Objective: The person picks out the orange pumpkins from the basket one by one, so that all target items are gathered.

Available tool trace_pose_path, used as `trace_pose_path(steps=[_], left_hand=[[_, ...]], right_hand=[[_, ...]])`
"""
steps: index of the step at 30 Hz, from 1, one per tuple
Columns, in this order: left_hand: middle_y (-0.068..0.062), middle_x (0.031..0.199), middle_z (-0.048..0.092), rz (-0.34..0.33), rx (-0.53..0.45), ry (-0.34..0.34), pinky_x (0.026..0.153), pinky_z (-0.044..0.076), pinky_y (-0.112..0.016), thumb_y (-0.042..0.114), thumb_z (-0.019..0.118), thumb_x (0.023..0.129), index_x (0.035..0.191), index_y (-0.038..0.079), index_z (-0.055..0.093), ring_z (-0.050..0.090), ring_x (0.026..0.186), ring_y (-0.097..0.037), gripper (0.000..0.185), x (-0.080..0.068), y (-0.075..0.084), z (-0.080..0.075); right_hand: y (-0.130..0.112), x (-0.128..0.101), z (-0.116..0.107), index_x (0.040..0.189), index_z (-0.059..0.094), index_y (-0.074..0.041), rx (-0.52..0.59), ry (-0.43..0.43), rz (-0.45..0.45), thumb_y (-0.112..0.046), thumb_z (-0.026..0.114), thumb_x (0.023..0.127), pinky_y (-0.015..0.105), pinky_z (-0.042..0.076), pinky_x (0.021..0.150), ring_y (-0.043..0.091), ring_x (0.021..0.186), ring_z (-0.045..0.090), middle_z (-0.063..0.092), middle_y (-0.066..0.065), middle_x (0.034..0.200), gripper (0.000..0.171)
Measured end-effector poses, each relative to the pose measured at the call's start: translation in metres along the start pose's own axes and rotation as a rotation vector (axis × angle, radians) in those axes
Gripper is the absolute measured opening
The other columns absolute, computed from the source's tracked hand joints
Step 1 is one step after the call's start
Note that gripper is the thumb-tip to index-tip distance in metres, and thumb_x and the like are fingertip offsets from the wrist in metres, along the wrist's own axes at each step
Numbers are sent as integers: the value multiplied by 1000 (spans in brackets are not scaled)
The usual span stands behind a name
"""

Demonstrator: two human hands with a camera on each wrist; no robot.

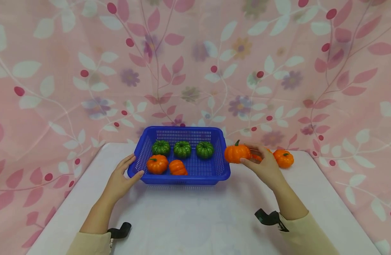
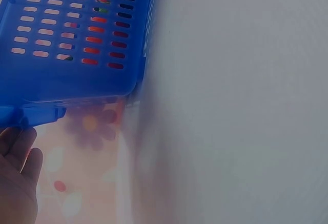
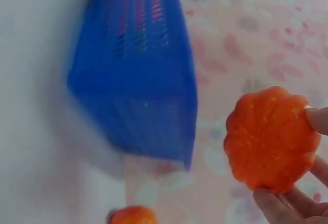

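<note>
The right hand (image 1: 265, 166) pinches an orange pumpkin (image 1: 237, 153) between thumb and fingertips (image 3: 271, 203), holding it just right of centre in the head view, beside the basket's right wall. The left hand (image 1: 120, 179) rests against the left corner of the blue basket (image 1: 182, 179), fingers loosely spread, thumb on the rim. Inside the basket lie three green pumpkins (image 1: 182, 149) in the back row and two orange ones (image 1: 157, 164) in front. Another orange pumpkin (image 1: 283, 158) sits on the white table (image 1: 195, 219), right of the hand. A pink floral cloth (image 1: 195, 63) fills the background.
</note>
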State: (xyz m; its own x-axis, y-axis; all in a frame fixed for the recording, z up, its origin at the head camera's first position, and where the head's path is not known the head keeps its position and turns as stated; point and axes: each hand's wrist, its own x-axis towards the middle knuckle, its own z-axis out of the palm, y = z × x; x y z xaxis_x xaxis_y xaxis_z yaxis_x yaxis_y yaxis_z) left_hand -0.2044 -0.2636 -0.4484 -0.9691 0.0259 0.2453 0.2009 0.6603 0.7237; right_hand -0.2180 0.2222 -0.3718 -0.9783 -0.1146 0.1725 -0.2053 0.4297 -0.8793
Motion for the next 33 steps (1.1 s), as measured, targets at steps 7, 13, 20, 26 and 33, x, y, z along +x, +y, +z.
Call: trace_pose_path(steps=[7,13,20,26,33], left_hand=[[-13,160,33,2,8,9,112,25,-67,41,72,92,151,-1,41,26,146,-43,79,-1,-1,0],[-13,160,32,3,-1,4,113,24,-68,42,72,92,151,-1,41,26,147,-42,79,-1,-1,0],[-12,160,32,-1,-4,6,113,24,-68,40,73,92,151,-1,40,25,147,-42,78,-1,-1,1],[-11,161,31,-13,-7,-2,113,24,-68,43,72,91,152,1,40,24,147,-41,81,-1,-1,0],[-10,161,32,-9,-8,1,113,24,-67,38,73,92,152,2,41,25,147,-41,77,0,-3,1]], right_hand=[[33,-6,-14,141,51,-7,7,75,-2,-29,77,90,27,48,99,34,132,48,47,11,145,60],[66,-4,-15,137,52,-2,-47,85,29,-27,77,90,16,50,93,34,126,50,51,15,140,59],[91,2,-11,139,49,0,-89,34,71,-27,78,90,46,48,102,40,128,49,49,20,142,63],[101,6,-10,141,48,3,-87,10,83,-24,77,90,54,45,104,42,130,47,46,23,145,64],[107,8,-8,140,50,4,-69,-1,110,-16,78,88,53,43,106,43,131,46,44,24,146,62]])
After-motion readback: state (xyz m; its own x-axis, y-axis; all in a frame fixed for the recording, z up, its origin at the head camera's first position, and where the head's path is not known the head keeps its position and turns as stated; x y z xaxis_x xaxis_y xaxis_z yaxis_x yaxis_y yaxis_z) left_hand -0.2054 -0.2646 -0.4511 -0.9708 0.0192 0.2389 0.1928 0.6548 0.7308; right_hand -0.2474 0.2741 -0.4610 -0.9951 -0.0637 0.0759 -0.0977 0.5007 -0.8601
